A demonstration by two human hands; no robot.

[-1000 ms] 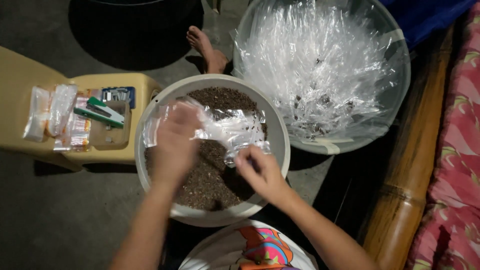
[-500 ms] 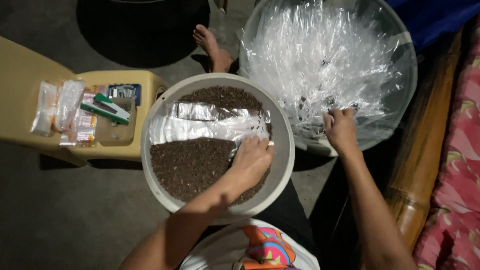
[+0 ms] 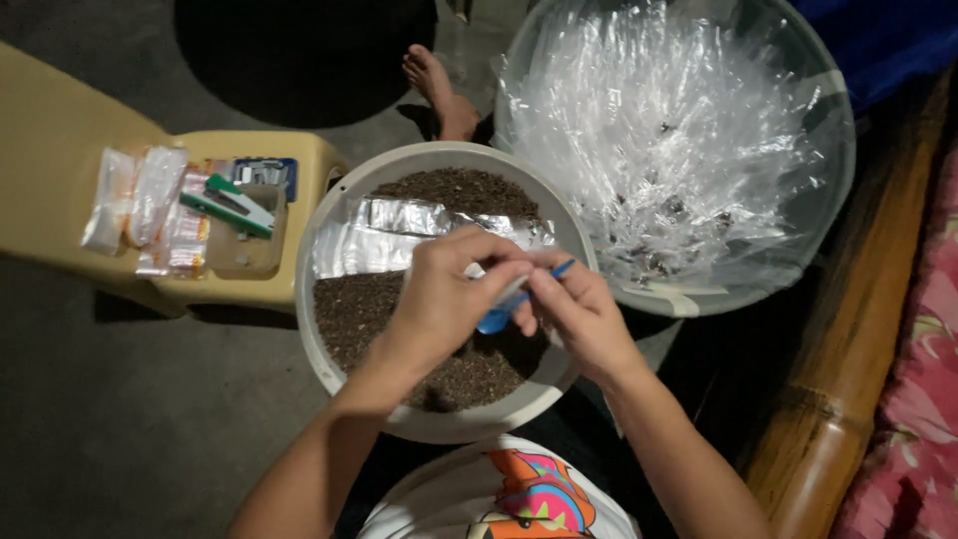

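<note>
Over grain basin [image 3: 329,240], hands pinch blue scoop [image 3: 496,320].

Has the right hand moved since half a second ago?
Yes. The right hand has come back from the big bowl of clear bags to the left, over the basin of dark grains.

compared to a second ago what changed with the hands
The right hand came back from the bag basin to meet the left hand over the soil basin; together they now hold a small clear bag and a blue scoop. Basins and stool stayed put.
</note>
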